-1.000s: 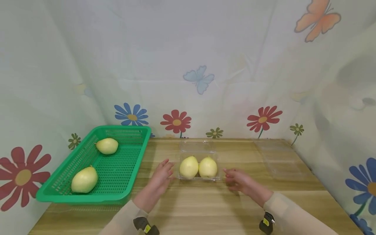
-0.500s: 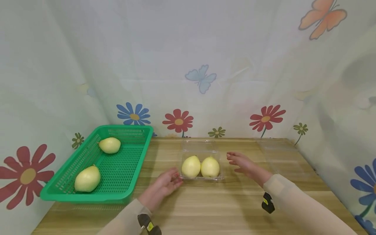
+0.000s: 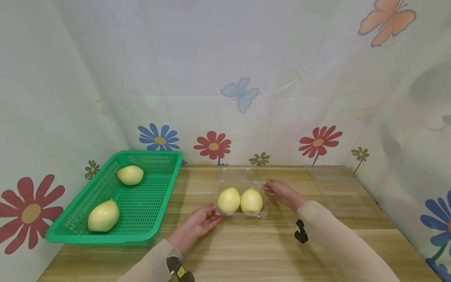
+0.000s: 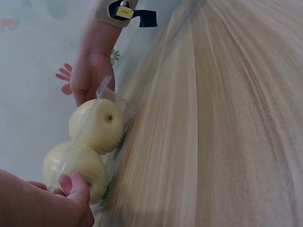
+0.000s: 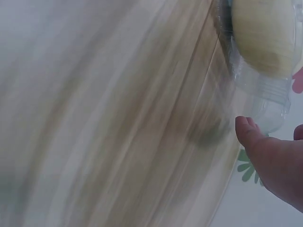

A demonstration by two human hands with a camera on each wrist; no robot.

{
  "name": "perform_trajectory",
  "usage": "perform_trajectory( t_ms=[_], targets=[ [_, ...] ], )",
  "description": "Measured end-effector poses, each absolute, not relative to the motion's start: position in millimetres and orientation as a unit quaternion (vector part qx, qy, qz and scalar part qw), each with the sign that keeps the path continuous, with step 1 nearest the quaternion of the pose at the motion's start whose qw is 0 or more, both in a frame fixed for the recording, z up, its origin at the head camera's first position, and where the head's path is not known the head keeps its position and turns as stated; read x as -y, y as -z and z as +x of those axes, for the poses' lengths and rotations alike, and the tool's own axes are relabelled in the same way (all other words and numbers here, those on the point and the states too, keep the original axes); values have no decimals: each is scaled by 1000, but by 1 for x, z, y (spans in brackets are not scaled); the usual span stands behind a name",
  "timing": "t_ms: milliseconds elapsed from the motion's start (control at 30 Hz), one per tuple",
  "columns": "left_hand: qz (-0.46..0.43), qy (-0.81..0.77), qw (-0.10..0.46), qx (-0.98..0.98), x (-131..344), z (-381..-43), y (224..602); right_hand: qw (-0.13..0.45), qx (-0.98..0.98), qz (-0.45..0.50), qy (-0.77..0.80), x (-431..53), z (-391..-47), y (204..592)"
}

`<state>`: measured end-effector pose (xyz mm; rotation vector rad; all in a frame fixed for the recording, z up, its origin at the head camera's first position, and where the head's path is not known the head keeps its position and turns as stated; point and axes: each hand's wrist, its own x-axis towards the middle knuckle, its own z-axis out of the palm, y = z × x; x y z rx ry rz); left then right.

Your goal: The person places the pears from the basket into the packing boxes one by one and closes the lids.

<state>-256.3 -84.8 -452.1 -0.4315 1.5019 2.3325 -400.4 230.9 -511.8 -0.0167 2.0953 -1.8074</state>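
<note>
Our left hand pinches a corner of the clear box | our right hand, fingers loose, beside it, maybe touching, we can't tell | on table, lid back, two yellow pears inside | edges hard to see

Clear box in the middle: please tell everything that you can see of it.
The clear box looks like thin plastic. It sits on the wooden table, lid open at the back, two yellow pears side by side inside. The left hand seems to touch its near left corner; the right hand is beside it, contact unclear.
</note>
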Motion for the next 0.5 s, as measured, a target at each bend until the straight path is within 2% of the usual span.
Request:
perform_trajectory(
  t_ms=[167,200,300,500],
  targets=[
    [-156,-819,165,-527,85,-257,455,166,-706,1,688,-260,-509,630],
    [-156,-819,164,-527,85,-257,455,162,-703,1,692,-249,-491,607],
    [-152,-819,163,-528,84,-257,457,149,-682,-20,715,-239,-478,595],
    [-141,-818,162,-533,83,-257,459,147,-686,-8,712,-227,-472,581]
  ],
)
